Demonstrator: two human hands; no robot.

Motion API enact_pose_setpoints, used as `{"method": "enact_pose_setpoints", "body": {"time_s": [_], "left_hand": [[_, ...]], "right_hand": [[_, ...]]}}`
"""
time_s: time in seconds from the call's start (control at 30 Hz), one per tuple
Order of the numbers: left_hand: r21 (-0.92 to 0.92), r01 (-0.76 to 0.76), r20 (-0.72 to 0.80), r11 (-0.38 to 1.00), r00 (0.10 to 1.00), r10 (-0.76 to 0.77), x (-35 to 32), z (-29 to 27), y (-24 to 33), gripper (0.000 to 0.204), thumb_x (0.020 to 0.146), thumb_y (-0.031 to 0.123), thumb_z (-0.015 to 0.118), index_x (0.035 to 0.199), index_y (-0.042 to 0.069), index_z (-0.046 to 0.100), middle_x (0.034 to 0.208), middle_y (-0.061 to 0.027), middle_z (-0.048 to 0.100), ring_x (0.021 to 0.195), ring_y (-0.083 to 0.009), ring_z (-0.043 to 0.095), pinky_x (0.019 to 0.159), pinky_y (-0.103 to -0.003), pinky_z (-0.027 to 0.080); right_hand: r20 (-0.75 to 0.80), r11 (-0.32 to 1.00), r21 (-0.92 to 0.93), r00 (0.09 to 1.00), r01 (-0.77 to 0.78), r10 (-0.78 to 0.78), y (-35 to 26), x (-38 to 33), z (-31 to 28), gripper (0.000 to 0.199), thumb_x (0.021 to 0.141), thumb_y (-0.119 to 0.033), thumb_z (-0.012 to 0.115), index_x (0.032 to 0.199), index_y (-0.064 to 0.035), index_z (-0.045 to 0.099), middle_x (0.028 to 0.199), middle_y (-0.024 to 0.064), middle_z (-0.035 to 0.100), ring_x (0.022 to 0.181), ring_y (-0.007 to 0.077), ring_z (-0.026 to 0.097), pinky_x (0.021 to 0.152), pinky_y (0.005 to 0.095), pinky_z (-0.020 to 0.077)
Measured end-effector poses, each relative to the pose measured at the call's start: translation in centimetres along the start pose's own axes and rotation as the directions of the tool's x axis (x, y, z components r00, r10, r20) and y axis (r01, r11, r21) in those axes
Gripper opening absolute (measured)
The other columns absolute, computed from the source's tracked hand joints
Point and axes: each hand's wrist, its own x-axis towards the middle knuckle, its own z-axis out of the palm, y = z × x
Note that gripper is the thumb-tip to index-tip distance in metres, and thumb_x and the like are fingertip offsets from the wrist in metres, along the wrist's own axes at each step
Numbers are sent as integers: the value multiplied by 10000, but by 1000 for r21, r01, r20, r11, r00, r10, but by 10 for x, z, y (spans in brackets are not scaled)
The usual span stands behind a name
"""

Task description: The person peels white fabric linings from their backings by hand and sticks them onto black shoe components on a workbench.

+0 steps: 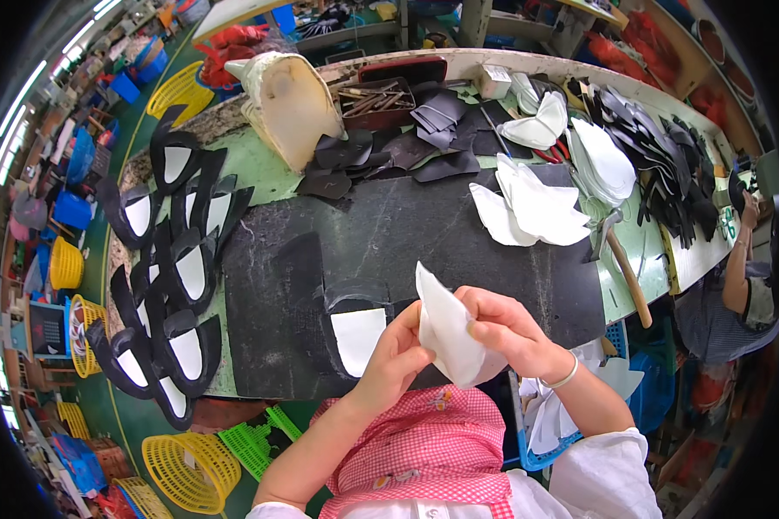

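In front of my apron, both hands hold a curved, pointed white sheet piece (448,337). My left hand (391,355) pinches its left edge between thumb and fingers. On the other side, my right hand (509,333) grips it, thumb on the face and fingers behind. Just left of my hands, a black shoe upper piece (325,285) lies on the dark mat (264,337). A white patch (360,342) sits within its curved opening, near my left hand. Beyond my right hand rests a loose pile of similar white pieces (532,208).
Black upper pieces with white patches (189,272) overlap at the left. A hammer (623,264) lies right of the mat. Behind are a crusted white container (290,104), a tool box (376,102) and black cutouts (640,147). A blue basket (550,454) stands by my right elbow; another person (727,294) is at right.
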Motion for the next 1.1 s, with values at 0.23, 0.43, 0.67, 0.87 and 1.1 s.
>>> {"method": "enact_pose_setpoints", "body": {"time_s": [0.23,0.43,0.67,0.87,1.1], "left_hand": [[36,-182,-257,983,948,185,-11,-12,30,185,811,3,510,983,70,491,954,-22,588,901,-90,612,840,-259,504],[1,-320,-115,947,941,318,6,-10,19,188,906,99,633,890,114,446,888,-68,544,961,-235,620,953,-415,523],[46,-417,-265,908,871,414,5,-9,13,157,928,61,609,942,86,454,906,-41,506,944,-212,608,912,-383,529],[391,-143,-165,909,961,222,-12,-9,19,197,1036,208,472,972,24,501,866,-59,556,810,-154,596,735,-278,482],[466,-266,-26,844,949,313,-25,-1,22,296,1067,237,428,1044,-9,591,825,-12,513,775,-91,506,718,-249,432]], "right_hand": [[-513,444,-835,754,-326,-411,-15,0,-84,210,856,-77,692,999,-5,554,1024,74,600,962,156,531,838,311,437],[-126,735,-677,980,26,-152,-36,5,18,331,798,-135,793,1042,-42,590,916,75,599,657,205,612,607,292,498],[-17,613,-774,964,155,-266,-21,11,42,716,693,-430,854,1196,-36,532,1202,154,567,951,305,651,779,379,533],[-276,944,-268,954,-191,115,-7,1,29,453,815,-166,774,1184,-40,544,1192,143,581,890,258,684,723,353,553],[-286,600,-798,847,48,-449,-15,15,38,398,734,-13,791,1059,-22,561,994,101,614,855,231,615,768,328,493]]}}
